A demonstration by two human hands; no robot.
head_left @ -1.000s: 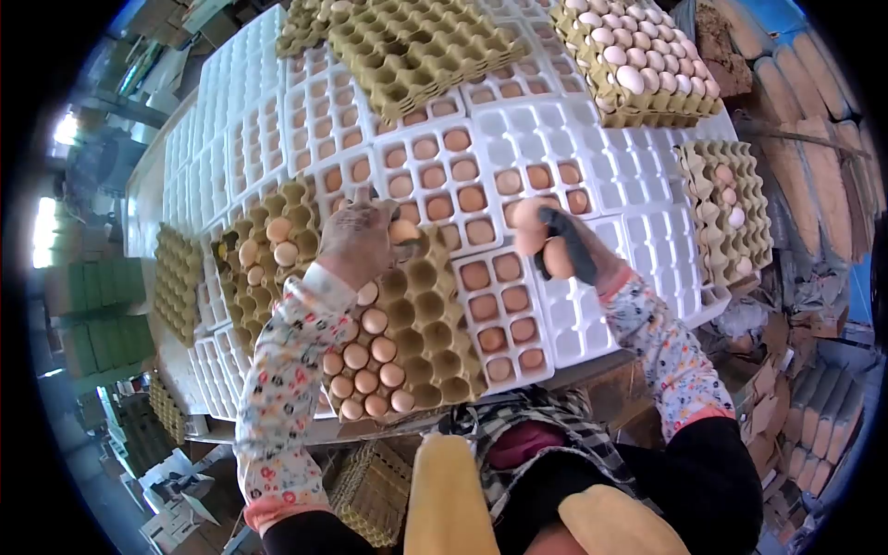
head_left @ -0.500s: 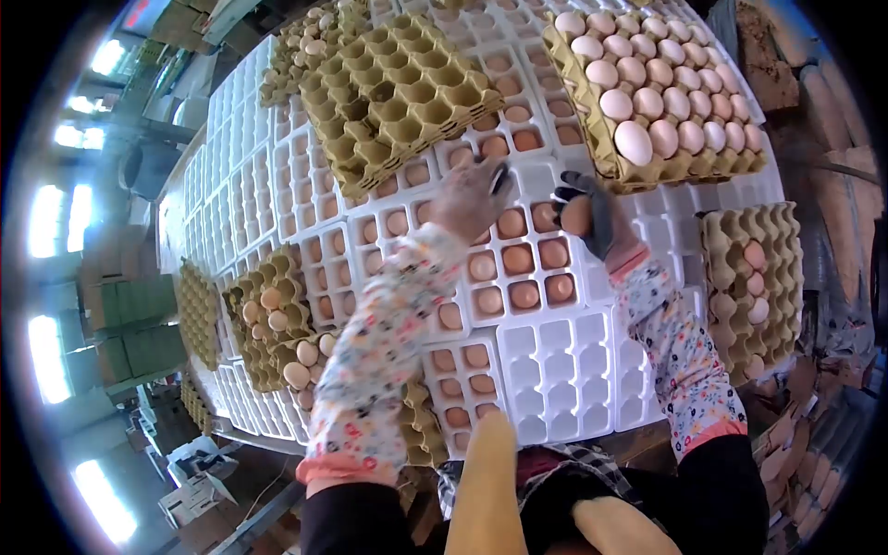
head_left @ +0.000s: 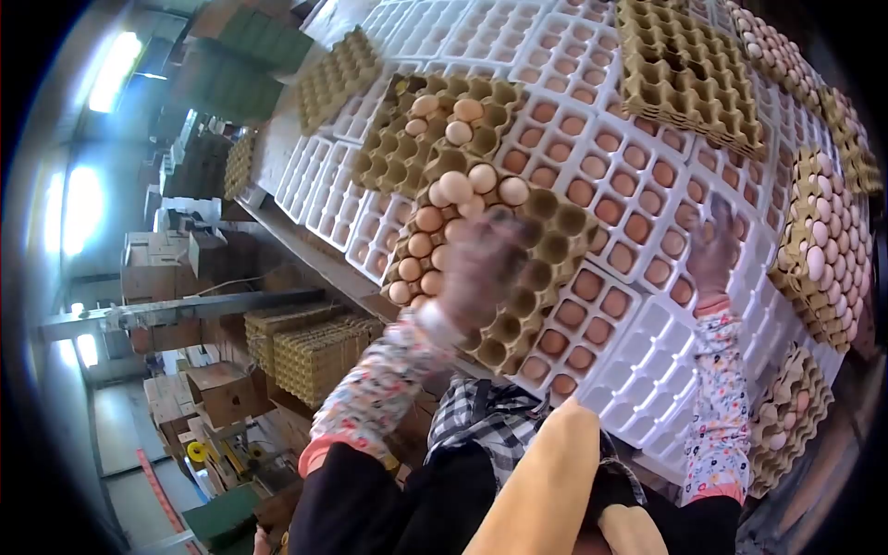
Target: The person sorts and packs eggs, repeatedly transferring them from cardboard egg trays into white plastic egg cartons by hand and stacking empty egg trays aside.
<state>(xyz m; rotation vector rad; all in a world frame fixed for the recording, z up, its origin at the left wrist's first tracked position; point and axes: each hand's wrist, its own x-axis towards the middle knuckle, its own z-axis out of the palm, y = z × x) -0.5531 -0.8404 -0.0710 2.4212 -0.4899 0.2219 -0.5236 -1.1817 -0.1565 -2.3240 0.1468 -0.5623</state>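
My left hand (head_left: pixel 486 264) is over a brown pulp tray (head_left: pixel 555 231) that is partly filled with eggs (head_left: pixel 421 245). Motion smears its fingers, so whether it grips an egg cannot be made out. To the right, my right hand (head_left: pixel 712 245) hovers at the white plastic trays (head_left: pixel 638 356), its fingers apart and nothing visible in them. Brown eggs (head_left: pixel 636 228) fill many white cells beside it. Below my right hand the near white tray has bare cells. Another pulp tray (head_left: pixel 379 157) with a few eggs lies beyond my left hand.
Stacked pulp trays (head_left: pixel 684 79) stand at the far side of the table. Full egg trays (head_left: pixel 828 245) are at the right, with a sparsely filled tray (head_left: pixel 791 416) nearer. More pulp trays (head_left: pixel 314 356) are stacked below the table's left edge, near cardboard boxes (head_left: pixel 222 393).
The view has swung left. My left hand has gone from the white trays back to the partly filled pulp tray. My right hand no longer shows the egg it held.
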